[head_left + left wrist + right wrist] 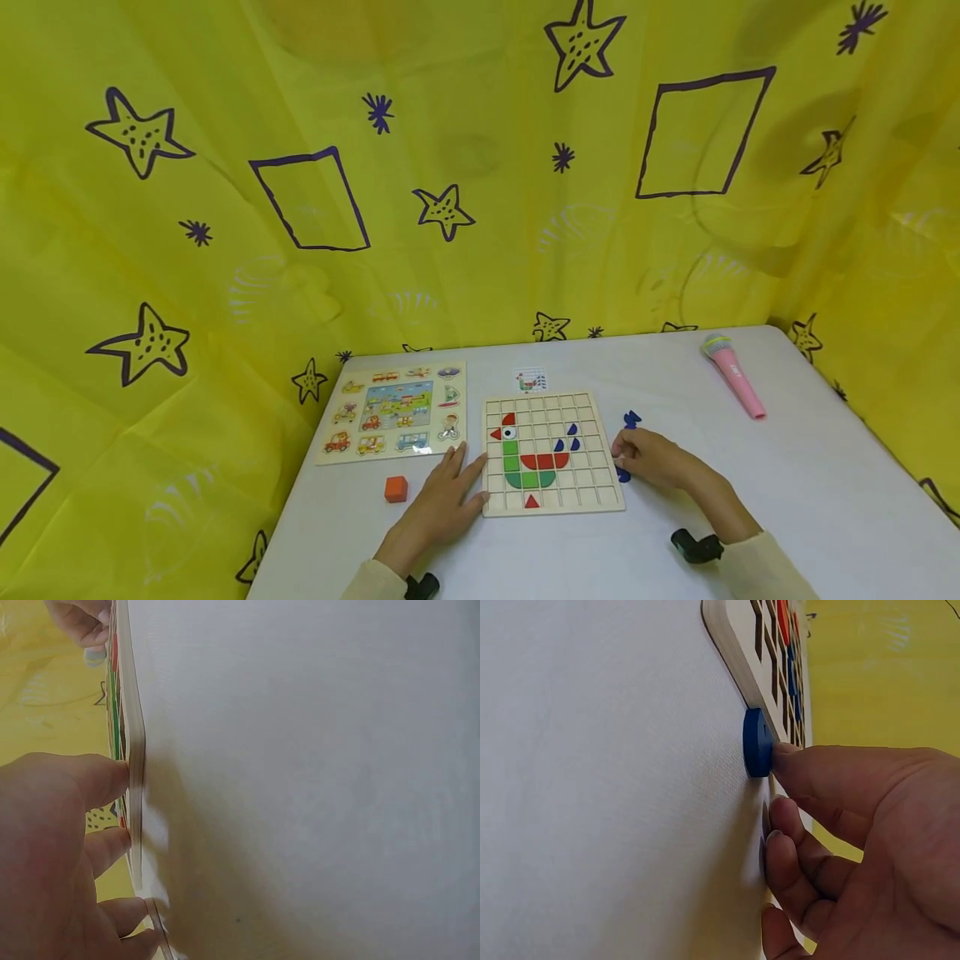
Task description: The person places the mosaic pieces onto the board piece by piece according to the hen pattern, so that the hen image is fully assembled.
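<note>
A wooden grid board [603,492] lies on the table, with red, green, blue and white pieces forming a bird in it. My left hand [440,502] lies spread beside its left edge; thumb and a fingertip touch that edge, while other fingertips reach the lower edge of the picture puzzle [330,454]. To the board's right, my right hand [656,458] has curled fingers low among several blue pieces [632,419]. Its thumb touches one rounded blue piece [756,742], and two fingertips are at darker flat pieces [763,855]. Whether it pinches any of them I cannot tell.
Behind the board lies a small pattern card [530,381] showing a similar bird. An orange-red cube [396,489] sits left of my left hand. A pink toy microphone [735,377] lies at the back right. Yellow patterned cloth [480,275] hangs behind the white table [555,558].
</note>
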`<state>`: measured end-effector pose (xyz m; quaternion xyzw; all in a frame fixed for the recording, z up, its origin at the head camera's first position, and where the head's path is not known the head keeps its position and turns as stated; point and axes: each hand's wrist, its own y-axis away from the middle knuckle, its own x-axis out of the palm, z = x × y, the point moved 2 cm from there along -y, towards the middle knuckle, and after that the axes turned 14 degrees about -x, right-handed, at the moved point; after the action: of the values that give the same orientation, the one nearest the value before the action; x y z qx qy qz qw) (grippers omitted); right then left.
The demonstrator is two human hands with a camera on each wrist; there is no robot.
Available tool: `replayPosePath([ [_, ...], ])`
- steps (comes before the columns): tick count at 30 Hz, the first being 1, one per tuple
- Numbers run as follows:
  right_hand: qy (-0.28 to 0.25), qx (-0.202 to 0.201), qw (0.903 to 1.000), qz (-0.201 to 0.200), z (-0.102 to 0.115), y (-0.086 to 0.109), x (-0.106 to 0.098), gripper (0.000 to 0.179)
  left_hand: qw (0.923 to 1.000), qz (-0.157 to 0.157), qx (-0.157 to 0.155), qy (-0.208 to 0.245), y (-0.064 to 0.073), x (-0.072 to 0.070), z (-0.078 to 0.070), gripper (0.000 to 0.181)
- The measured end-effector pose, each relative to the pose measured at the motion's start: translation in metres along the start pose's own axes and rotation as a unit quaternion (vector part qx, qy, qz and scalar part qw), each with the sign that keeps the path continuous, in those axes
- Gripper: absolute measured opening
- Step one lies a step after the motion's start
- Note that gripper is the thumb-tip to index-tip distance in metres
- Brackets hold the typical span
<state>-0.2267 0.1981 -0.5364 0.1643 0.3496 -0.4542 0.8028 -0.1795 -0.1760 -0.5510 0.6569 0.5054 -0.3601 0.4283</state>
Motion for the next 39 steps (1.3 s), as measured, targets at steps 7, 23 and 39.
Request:
replayPosePath([
  [7, 0.028, 0.000, 0.9993, -0.026, -0.002, 0.002, -0.005, 0.002, 1.0000, 0.000, 0.000, -0.004, -0.001, 0.002, 0.001, 0.062],
  [23, 0.043, 0.031, 0.9977, -0.042, -0.010, 0.008, -0.009, 0.019, 0.9999, -0.004, 0.003, -0.010, -0.001, 0.001, 0.001, 0.062],
  [39, 0.045, 0.023, 0.9966, -0.065, -0.008, 0.012, -0.003, 0.022, 1.0000, 0.000, 0.001, -0.007, -0.002, 0.002, 0.002, 0.063],
])
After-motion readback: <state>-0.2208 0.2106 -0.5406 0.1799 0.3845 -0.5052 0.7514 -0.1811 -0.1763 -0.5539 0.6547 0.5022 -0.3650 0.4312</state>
